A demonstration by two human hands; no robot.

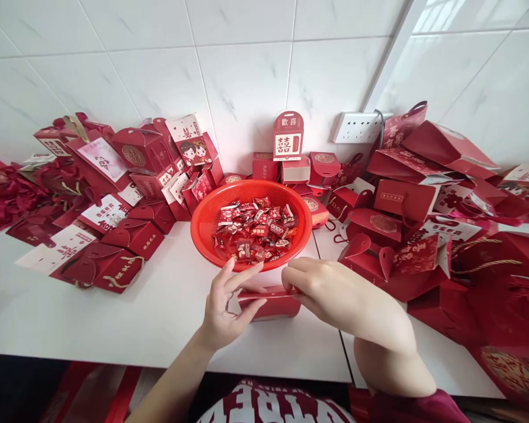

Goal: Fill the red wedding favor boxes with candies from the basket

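A small red gift box (275, 309) stands on the white table in front of me, just nearer than the candy basket. My left hand (230, 302) grips the box's top edge at its left end, thumb on the near side and fingers behind. At the right end of that edge, my right hand (315, 288) pinches the flap with curled fingers. What lies inside the box is hidden. Beyond both hands sits a red plastic basket (197, 238) holding many wrapped candies (259, 231).
Stacks of red gift boxes (132, 235) crowd the left side. More red boxes and bags (405, 197) pile up on the right. An upright card box (287, 136) leans at the tiled wall behind the basket. A power strip (357, 127) is on the wall.
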